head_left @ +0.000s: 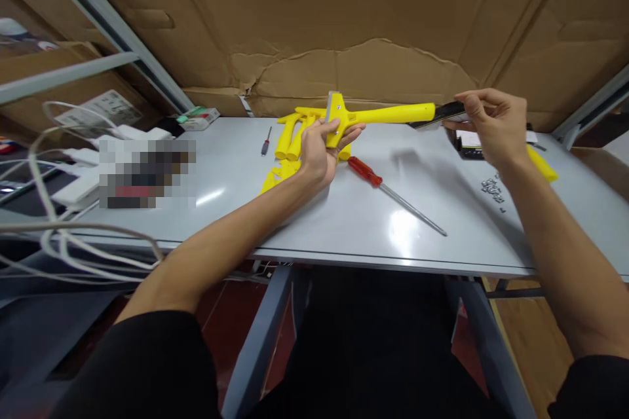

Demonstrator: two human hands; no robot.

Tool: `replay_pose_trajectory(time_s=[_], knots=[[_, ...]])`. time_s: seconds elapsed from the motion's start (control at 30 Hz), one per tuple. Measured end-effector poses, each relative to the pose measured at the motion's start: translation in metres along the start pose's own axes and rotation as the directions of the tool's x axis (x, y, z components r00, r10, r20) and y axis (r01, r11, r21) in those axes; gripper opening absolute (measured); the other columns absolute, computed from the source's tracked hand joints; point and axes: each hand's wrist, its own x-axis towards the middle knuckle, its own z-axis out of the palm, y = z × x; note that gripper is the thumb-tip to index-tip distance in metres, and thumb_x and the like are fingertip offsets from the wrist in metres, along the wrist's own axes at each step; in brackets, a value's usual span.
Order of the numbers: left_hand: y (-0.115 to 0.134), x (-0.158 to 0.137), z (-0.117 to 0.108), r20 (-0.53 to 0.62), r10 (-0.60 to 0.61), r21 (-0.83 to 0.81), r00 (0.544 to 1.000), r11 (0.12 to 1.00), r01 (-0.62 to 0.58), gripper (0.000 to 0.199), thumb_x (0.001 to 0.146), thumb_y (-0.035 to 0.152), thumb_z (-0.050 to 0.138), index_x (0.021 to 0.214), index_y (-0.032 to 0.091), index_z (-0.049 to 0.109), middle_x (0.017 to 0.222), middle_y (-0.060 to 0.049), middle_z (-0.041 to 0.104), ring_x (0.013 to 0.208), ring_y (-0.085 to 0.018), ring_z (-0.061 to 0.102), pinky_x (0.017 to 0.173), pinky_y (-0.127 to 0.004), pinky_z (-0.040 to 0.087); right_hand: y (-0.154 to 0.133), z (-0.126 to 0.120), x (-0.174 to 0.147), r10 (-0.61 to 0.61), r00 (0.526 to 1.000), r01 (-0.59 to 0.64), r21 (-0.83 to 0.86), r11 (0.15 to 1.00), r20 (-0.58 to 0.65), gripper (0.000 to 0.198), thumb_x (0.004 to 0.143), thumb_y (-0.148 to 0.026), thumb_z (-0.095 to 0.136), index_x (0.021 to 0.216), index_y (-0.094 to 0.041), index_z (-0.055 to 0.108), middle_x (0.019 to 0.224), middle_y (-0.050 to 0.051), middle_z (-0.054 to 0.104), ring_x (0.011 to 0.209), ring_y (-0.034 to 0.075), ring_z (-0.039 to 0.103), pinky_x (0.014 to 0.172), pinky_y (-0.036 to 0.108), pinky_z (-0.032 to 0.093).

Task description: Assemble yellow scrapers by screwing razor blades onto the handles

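Held up above the worktop (304,229): a yellow scraper (393,113), head in the left grip (318,150), handle running out rightward from there toward the right grip (501,124). Left grip curled around the head, fingers beneath and thumb over the face; right grip pinching a black strip (452,109) between thumb and fingers, right by the handle's end. Contact between strip and handle: cannot tell.

Looks like moulded plastic: probably light, stiff, a little slippery, unlikely to crack under ordinary pressure. Perhaps heavier at the head because of the metal there, so best steadied close to it, or around the thicker far part of the handle. Keep skin off the grey metal edge (330,105) just past the left thumb; possibly sharp. Black strip apparently thin and light; best taken gently by its flat sides.

Lying about: more yellow pieces (286,137) just left of the left grip, a small screwdriver (266,146) farther left, a red-handled screwdriver (364,171) to the right and nearer the body, small metal parts (491,188) and a black box (469,150) below the right grip.
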Motion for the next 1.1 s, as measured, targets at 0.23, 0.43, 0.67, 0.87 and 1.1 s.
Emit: replay_pose_trajectory(time_s=[0.23,0.43,0.67,0.87,1.1], knots=[[-0.001,0.004,-0.004,0.013,-0.02,-0.007,1.0,1.0,0.02,0.014,0.089,0.011,0.065,0.089,0.02,0.053,0.092,-0.006,0.079,0.115,-0.027,0.079,0.107,-0.038,0.063,0.014,-0.009,0.002,0.205,0.97,-0.193,-0.102,0.976,0.131,0.056,0.069,-0.05,0.095,0.102,-0.008,0.08,0.102,0.015,0.075,0.082,0.017,0.072,0.087,0.043,0.07],[-0.002,0.005,-0.003,0.001,-0.025,-0.017,1.0,1.0,0.025,0.019,0.087,0.01,0.067,0.083,0.021,0.051,0.089,-0.007,0.079,0.112,-0.028,0.08,0.105,-0.037,0.064,0.013,-0.015,0.002,0.285,0.941,-0.262,-0.144,0.954,0.18,0.053,0.072,-0.045,0.094,0.107,-0.008,0.079,0.099,0.016,0.077,0.087,0.021,0.076,0.088,0.04,0.071],[-0.007,0.008,-0.007,0.0,-0.045,0.002,0.999,0.999,0.045,0.022,0.088,0.008,0.067,0.082,0.021,0.05,0.088,-0.007,0.078,0.109,-0.028,0.081,0.103,-0.039,0.064,0.011,-0.007,-0.001,0.15,0.989,-0.134,-0.441,0.888,0.002,0.023,0.094,-0.03,0.073,0.108,-0.013,0.079,0.096,0.013,0.078,0.061,0.015,0.072,0.054,0.025,0.057],[-0.007,0.008,-0.006,-0.035,-0.049,0.011,0.998,0.999,0.05,0.023,0.087,0.008,0.067,0.081,0.021,0.05,0.087,-0.007,0.077,0.11,-0.029,0.081,0.104,-0.039,0.064,0.022,-0.007,0.002,0.14,0.982,-0.028,-0.634,0.773,0.127,0.066,0.075,-0.004,0.074,0.137,-0.022,0.066,0.113,0.008,0.078,0.089,0.02,0.077,0.086,0.038,0.065],[-0.008,0.008,-0.005,-0.05,-0.044,0.043,0.998,0.998,0.046,0.026,0.089,0.005,0.064,0.079,0.022,0.047,0.081,-0.006,0.077,0.097,-0.025,0.083,0.1,-0.038,0.066,0.023,-0.003,0.001,0.096,0.993,-0.018,-0.706,0.708,0.07,0.021,0.088,-0.016,0.06,0.098,-0.017,0.078,0.086,0.008,0.077,0.08,0.024,0.074,0.095,0.049,0.062]])
